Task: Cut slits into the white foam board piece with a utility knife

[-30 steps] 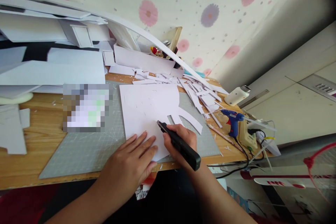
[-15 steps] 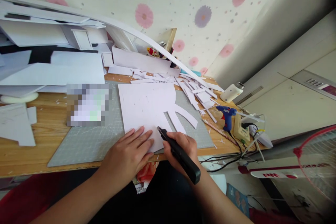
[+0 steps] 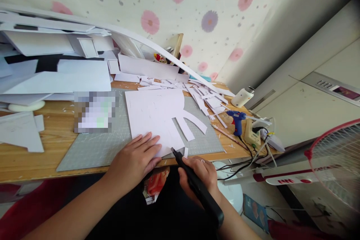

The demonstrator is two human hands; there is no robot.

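A white sheet of board or card lies on a grey cutting mat, with cut strips fanning from its right side. My left hand rests flat on the sheet's lower left part, fingers stretched and slightly spread. In my right hand is a black utility knife, its tip pointing up and left at the sheet's near edge. Whether the blade touches the sheet I cannot tell. A small white offcut lies just right of the knife tip.
White scraps are heaped behind the mat. A blue glue gun, a white bottle and a power strip with cables stand to the right. White board pieces are stacked at the left, behind a pixelated patch.
My right hand has drawn the knife down towards the sheet's near edge. A small white offcut now shows beside the tip. The left hand stays on the sheet; the view has shifted slightly.
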